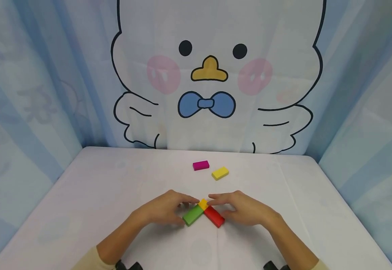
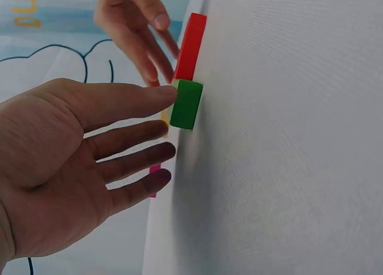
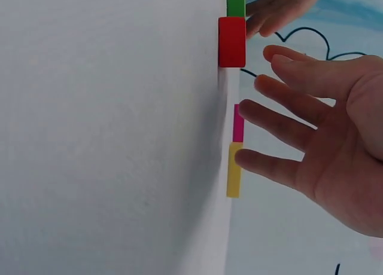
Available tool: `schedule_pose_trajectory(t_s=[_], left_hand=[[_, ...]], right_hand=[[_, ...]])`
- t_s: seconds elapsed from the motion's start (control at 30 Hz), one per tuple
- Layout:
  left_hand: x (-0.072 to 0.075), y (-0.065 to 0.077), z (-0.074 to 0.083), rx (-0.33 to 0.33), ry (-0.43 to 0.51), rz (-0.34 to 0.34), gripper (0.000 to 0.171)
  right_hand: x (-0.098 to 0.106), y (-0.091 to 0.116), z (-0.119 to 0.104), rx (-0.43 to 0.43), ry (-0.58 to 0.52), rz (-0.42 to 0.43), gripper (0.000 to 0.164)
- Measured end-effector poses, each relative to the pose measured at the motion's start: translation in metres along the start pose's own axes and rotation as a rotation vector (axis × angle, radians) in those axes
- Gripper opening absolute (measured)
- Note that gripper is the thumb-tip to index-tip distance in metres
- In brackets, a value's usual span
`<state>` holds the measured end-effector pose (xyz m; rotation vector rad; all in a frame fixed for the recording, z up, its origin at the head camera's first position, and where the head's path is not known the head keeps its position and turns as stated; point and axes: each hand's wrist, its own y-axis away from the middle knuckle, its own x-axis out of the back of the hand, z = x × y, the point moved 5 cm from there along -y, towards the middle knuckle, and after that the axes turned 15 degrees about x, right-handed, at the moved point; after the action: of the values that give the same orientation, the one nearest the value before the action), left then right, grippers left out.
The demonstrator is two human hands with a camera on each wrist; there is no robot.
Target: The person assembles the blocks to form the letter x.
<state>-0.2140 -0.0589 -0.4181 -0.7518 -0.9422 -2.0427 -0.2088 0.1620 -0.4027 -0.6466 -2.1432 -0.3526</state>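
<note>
In the head view a green block [image 1: 193,215] and a red block [image 1: 214,216] lie on the table in a V that points away from me, with a small orange-yellow block [image 1: 203,204] at its tip. My left hand [image 1: 165,208] is at the green block's left, its thumb tip close to the near end; contact is hard to tell. My right hand [image 1: 245,207] sits right of the red block [image 3: 232,42], index finger reaching toward the orange-yellow one. Both hands have extended, spread fingers and grip nothing. The left thumb overlaps the green block [image 2: 187,105] in the left wrist view.
Farther back on the white-covered table [image 1: 121,168] lie a magenta block [image 1: 201,165] and a yellow block [image 1: 220,173]. A curtain [image 1: 209,131] printed with a cartoon figure rises behind the table, and blue-and-white cloth hangs along both sides.
</note>
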Motion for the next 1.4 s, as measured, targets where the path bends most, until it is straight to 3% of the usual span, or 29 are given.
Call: schedule_pose_trajectory(t_s=[0.57,1.13,1.4], left_hand=[[-0.011,-0.006,0.001,-0.138,-0.115,-0.034,0.055],[-0.018,-0.007,0.0,-0.105,-0.182,-0.056,0.057],[-0.019,-0.009,0.0,-0.094,-0.164,-0.052,0.057]], right_hand=[[0.013,0.008,0.017,-0.049,0.042,0.054,0.045],[0.019,0.013,0.023,-0.06,0.082,0.088,0.043],[0.03,0.018,0.029,-0.128,0.124,0.173,0.041]])
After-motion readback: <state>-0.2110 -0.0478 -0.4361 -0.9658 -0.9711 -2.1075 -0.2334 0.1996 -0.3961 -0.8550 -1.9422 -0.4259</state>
